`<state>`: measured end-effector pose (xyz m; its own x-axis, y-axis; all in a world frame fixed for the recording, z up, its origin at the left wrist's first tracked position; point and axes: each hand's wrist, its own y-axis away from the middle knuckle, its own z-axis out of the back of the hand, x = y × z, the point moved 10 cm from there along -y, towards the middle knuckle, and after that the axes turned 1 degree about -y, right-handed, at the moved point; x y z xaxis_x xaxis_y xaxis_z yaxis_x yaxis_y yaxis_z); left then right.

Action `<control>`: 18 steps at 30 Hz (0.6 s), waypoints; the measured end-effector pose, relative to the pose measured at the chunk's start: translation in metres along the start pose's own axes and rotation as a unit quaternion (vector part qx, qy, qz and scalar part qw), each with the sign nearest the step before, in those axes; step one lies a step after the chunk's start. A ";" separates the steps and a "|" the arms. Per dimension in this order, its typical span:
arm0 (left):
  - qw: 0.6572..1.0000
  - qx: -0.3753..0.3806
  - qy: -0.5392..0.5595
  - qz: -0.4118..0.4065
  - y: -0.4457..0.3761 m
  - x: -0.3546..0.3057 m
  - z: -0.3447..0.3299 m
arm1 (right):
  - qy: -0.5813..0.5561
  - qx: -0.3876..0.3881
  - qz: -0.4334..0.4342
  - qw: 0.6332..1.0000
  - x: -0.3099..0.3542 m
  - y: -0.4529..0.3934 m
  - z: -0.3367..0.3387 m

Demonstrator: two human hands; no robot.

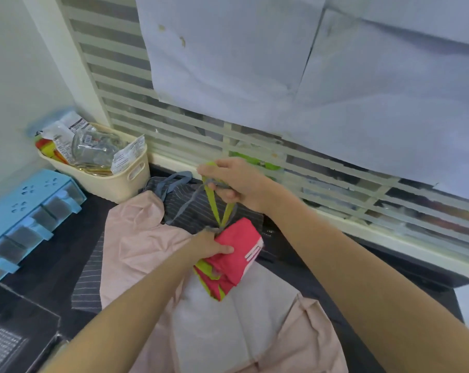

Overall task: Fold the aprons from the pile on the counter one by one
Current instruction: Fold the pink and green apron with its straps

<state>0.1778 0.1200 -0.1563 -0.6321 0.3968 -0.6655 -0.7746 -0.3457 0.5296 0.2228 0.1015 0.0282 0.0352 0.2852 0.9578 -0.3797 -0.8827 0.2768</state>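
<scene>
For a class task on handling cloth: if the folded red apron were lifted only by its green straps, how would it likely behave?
The red apron is probably floppy: its lower layers already splay open, so it may unfold if lifted by the green straps alone. It looks light, since the left hand steadies it with a thumb. The straps seem thin and limp, pulled taut only by the right hand.

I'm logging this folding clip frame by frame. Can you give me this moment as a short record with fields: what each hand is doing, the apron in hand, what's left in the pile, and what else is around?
left hand: grips the folded red apron
right hand: raised, pinching the green straps pulled up from the bundle
apron state: red with green trim, folded into a small bundle, held above the pile
pile: pink apron and grey striped apron spread on the counter
nearby: cream basket of packets, blue organizer
</scene>
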 end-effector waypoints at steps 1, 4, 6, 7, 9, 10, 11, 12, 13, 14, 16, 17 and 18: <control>0.999 -0.033 -0.009 -0.004 0.001 -0.002 0.018 | -0.037 0.009 0.003 0.999 0.005 0.005 0.006; 0.990 -0.076 -0.116 -0.013 0.009 -0.007 0.054 | -0.104 -0.018 -0.010 0.994 0.008 0.014 0.030; 0.979 -0.056 -0.197 -0.006 0.014 -0.003 0.061 | -0.099 -0.065 -0.023 0.993 0.005 0.016 0.049; 0.975 -0.041 -0.220 -0.007 0.015 -0.002 0.062 | -0.090 -0.087 -0.025 0.992 0.007 0.018 0.057; 0.969 -0.009 -0.247 -0.011 0.019 0.001 0.055 | -0.108 -0.114 -0.043 0.987 0.008 0.020 0.069; 0.966 0.009 -0.256 -0.019 0.021 -0.002 0.048 | -0.139 -0.124 -0.057 0.981 0.007 0.022 0.072; 0.964 0.026 -0.261 -0.036 0.023 -0.008 0.039 | -0.165 -0.143 -0.067 0.974 0.007 0.024 0.077; 0.962 0.039 -0.264 -0.059 0.026 -0.020 0.030 | -0.185 -0.167 -0.069 0.966 0.010 0.027 0.083; 0.960 0.050 -0.264 -0.085 0.029 -0.033 0.021 | -0.199 -0.192 -0.063 0.959 0.014 0.030 0.088; 0.959 0.061 -0.256 -0.105 0.031 -0.047 0.013 | -0.209 -0.215 -0.058 0.952 0.017 0.033 0.095; 0.958 0.073 -0.241 -0.138 0.036 -0.078 0.002 | -0.207 -0.251 -0.045 0.944 0.026 0.041 0.109; 0.960 0.077 -0.227 -0.144 0.037 -0.089 -0.003 | -0.205 -0.254 -0.043 0.944 0.029 0.044 0.114; 0.964 0.078 -0.208 -0.146 0.035 -0.100 -0.005 | -0.201 -0.252 -0.041 0.946 0.033 0.047 0.120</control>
<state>0.2140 0.0635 -0.0737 -0.3155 0.7753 -0.5472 -0.8935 -0.0485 0.4465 0.3166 0.0244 0.0817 0.3927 0.0904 0.9152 -0.7499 -0.5446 0.3755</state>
